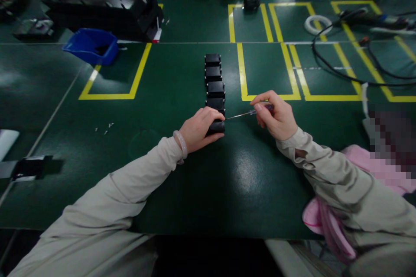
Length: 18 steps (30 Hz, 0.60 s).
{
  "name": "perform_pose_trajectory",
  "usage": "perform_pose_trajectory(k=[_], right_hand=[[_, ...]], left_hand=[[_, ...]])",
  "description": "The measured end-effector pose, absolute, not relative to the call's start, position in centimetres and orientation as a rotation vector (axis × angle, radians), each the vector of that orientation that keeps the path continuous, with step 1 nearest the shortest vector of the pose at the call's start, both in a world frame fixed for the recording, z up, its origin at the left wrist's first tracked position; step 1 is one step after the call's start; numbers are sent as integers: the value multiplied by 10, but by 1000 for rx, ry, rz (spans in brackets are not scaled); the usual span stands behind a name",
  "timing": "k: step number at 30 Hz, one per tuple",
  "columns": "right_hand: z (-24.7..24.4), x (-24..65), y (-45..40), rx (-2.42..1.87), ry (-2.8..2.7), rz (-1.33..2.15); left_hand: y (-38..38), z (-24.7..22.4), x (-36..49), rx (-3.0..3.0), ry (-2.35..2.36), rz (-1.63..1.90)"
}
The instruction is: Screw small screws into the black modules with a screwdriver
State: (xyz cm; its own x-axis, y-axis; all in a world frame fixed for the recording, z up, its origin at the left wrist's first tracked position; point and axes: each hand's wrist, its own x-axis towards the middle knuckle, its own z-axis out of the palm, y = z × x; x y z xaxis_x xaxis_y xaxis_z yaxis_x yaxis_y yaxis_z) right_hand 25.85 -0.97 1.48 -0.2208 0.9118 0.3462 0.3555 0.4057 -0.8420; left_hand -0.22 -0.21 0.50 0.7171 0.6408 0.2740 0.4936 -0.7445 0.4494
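Centrally, a small black rectangular block [217, 127] with a faint sheen lies on the dark green tabletop [182, 199], nearest the wearer in a straight column of similar flat-topped black blocks [216, 89] — these edged at the sides with small silvery fittings [224, 85]. The left hand [199, 127] clasps it, thumb on the near side, fingers on the far, partly covering it. The right hand [275, 114] pinches a slim metal-shafted screwdriver with translucent purplish handle [238, 115] — its tip at the block's right end, exact contact indistinct.
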Motion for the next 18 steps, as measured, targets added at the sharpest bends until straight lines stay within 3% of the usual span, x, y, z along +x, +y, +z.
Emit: perform_pose_trajectory(k=[18], right_hand=[[13,260,-9,-1142,-1791,719]], left_hand=[[-3,4,-3,2567,876,603]])
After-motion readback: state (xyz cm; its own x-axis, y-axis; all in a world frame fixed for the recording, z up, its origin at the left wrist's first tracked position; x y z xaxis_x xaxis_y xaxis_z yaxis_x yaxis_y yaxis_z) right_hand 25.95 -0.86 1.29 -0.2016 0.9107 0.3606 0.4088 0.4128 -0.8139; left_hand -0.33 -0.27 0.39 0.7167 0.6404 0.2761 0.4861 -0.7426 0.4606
